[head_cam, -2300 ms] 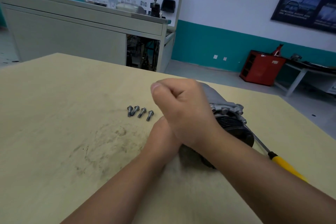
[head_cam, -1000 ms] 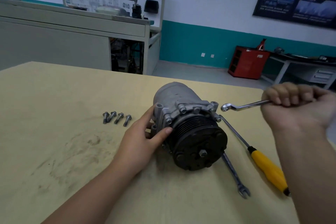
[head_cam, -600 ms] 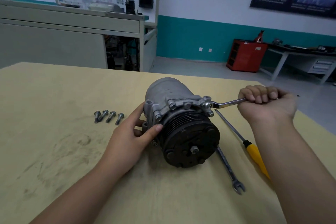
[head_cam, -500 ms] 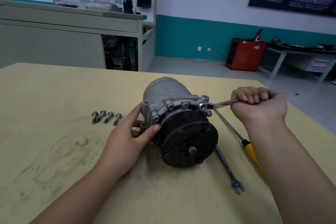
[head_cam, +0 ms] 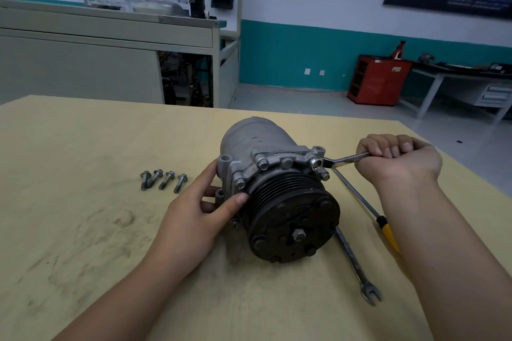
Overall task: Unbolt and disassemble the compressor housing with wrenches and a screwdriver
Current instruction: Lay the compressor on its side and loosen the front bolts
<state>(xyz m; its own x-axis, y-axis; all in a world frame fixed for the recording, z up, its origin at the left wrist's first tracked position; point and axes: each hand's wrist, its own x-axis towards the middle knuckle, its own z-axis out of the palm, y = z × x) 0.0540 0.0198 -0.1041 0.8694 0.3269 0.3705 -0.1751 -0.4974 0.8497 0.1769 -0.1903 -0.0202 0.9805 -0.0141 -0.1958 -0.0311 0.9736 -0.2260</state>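
**A:** Where's the compressor?

**B:** The compressor (head_cam: 260, 147) lies on its side on the desk (head_cam: 83, 147). Its black pulley (head_cam: 293, 227) faces the person and its grey end points away.

**A:** And the left hand?

**B:** The left hand (head_cam: 191, 219) comes in from the left of the compressor, with the forearm low over the desk and the palm turned toward the metal. The thumb lies against the flange (head_cam: 277, 164) right beside the pulley grooves. The fingers wrap round the compressor's left side, so that grip is clasped on the compressor.

**A:** The right?

**B:** The right hand (head_cam: 401, 160) is to the right of the compressor, lifted off the desk, knuckles up and wrist bent. Its grip is a tight fist round the shank of a wrench (head_cam: 342, 159). The ring end sits over a flange bolt (head_cam: 315, 164) at the compressor's upper right.

**A:** Anything else lying about?

**B:** Four bolts (head_cam: 163, 180) lie in a row left of the compressor, apart from it. A screwdriver (head_cam: 357, 196) lies on the desk to its right, passing under the held wrench, and the right forearm partly covers its yellow handle. A spare wrench (head_cam: 352, 257) runs from beside the pulley toward the person, open end nearest.
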